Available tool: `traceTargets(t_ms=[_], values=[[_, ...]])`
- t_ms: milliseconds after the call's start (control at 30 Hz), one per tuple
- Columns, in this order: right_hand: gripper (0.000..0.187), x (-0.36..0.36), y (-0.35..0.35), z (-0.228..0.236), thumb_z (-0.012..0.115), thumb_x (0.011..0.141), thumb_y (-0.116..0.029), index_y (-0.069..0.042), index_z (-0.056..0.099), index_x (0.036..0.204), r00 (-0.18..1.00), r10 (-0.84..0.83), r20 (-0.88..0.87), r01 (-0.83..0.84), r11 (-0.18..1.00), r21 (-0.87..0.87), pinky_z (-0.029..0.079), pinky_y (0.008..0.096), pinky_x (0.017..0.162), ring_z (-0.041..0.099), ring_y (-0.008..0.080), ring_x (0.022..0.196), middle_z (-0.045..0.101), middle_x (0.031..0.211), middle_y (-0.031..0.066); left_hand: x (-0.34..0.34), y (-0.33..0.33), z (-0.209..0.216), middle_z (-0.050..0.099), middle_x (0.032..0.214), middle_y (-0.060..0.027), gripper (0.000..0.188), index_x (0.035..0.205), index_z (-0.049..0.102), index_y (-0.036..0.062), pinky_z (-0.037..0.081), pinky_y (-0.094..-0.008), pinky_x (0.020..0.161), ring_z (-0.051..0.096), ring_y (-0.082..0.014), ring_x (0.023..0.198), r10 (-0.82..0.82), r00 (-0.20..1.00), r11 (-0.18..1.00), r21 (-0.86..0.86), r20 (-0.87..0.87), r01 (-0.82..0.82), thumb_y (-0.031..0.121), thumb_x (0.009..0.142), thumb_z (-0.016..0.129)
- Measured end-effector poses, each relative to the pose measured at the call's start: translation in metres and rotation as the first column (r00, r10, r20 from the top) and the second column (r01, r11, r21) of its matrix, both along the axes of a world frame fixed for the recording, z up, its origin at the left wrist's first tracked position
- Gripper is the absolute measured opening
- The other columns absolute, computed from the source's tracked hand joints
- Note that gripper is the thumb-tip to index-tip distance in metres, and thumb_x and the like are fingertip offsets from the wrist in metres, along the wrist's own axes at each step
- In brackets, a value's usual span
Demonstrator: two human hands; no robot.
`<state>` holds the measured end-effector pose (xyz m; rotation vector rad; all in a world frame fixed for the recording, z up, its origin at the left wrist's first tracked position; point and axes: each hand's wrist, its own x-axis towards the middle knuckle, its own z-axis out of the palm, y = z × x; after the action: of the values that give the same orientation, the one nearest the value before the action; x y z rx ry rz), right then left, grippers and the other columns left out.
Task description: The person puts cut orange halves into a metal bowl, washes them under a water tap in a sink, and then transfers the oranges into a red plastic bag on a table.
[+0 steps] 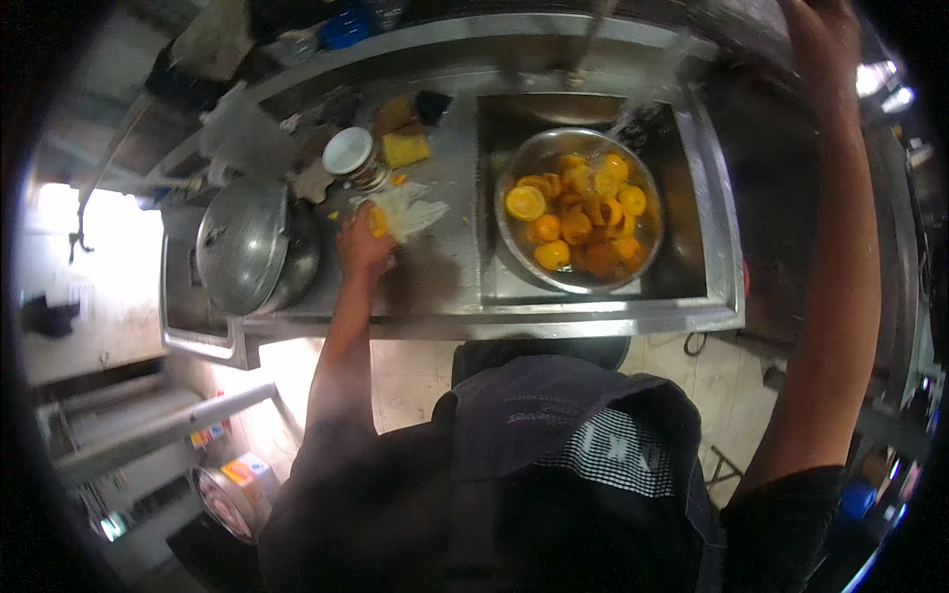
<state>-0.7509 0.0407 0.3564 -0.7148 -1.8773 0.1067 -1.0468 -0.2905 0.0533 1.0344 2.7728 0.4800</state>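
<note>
My left hand (pixel 364 247) is closed around a small orange-yellow piece (pixel 377 220) that looks like the fruit in the sink. It rests low over the steel drainboard (pixel 435 272), beside a crumpled whitish plastic bag (pixel 410 210). High at the right edge is my right hand (pixel 828 25), arm stretched far forward; its fingers are cut off and blurred. Whole and halved oranges (pixel 576 228) lie in water in a round metal bowl (pixel 506 249). The bowl stands inside the steel sink basin (pixel 687 237). A blurred stream of water (pixel 633 117) falls at the bowl's far right rim.
A large metal pot with a tilted lid (pixel 242 247) stands left of my left hand. Beyond that hand are a white-topped tub (pixel 348 151) and a yellow sponge (pixel 405 150). The sink's front edge (pixel 593 324) runs before me. A bucket (pixel 222 499) is low at the left.
</note>
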Motion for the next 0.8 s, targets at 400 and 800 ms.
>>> traceTargets(t_ms=[400, 800], values=[[0.030, -0.011, -0.023, 0.001, 0.066, 0.072, -0.017, 0.000, 0.048, 0.055, 0.968, -0.251, 0.024, 0.229, 0.913, 0.337, 0.036, 0.0367, 0.045, 0.044, 0.0255, 0.044, 0.044, 0.047, 0.0133, 0.008, 0.014, 0.004, 0.050, 0.108, -0.0211, 0.058, 0.115, 0.048, 0.0150, 0.042, -0.0424, 0.082, 0.050, -0.0365, 0.098, -0.014, 0.999, 0.999, 0.046, -0.040, 0.015, 0.011, 0.059, 0.064], [0.019, 0.022, -0.037, -0.065, 0.066, 0.076, -0.022, -0.005, 0.057, 0.074, 0.995, 0.047, 0.094, -0.032, 0.988, -0.149, 0.039, 0.0258, 0.055, 0.050, 0.0110, 0.061, 0.057, 0.069, 0.0033, -0.003, 0.028, 0.006, 0.056, 0.102, -0.0104, 0.054, 0.113, 0.049, 0.0027, 0.043, -0.0301, 0.081, 0.055, -0.0216, 0.091, -0.049, 0.937, 0.877, 0.465, 0.345, -0.125, 0.002, 0.060, 0.063]])
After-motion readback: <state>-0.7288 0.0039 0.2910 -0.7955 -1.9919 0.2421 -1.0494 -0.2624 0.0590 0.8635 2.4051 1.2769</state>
